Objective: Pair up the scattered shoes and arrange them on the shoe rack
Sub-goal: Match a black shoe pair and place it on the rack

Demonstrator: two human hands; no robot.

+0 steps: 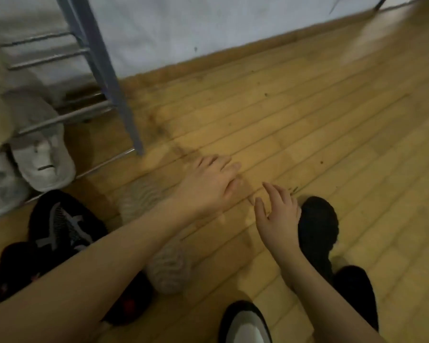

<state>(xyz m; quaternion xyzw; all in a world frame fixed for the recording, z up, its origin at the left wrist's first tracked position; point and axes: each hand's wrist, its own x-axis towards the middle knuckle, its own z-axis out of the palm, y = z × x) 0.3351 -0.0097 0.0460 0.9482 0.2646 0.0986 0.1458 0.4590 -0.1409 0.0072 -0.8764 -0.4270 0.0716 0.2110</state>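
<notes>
Nearest to us, a black-and-white shoe sits at the bottom edge, below our right forearm. A black shoe lies just to the right of our right hand, its long axis running toward us and its toe pointing away. This hand is the nearer one; its fingers are apart and relaxed, holding nothing, with the back of the hand just beside the toe. Whether it touches the shoe we cannot tell.

Our left hand reaches across the wooden floor, fingers straight and loosely spread, empty. A beige knitted shoe lies beneath its forearm, and black sneakers lie to the left.

Farther left, the shoe rack already carries grey shoes. We judge the black shoe the likely next pick, by the right hand.
</notes>
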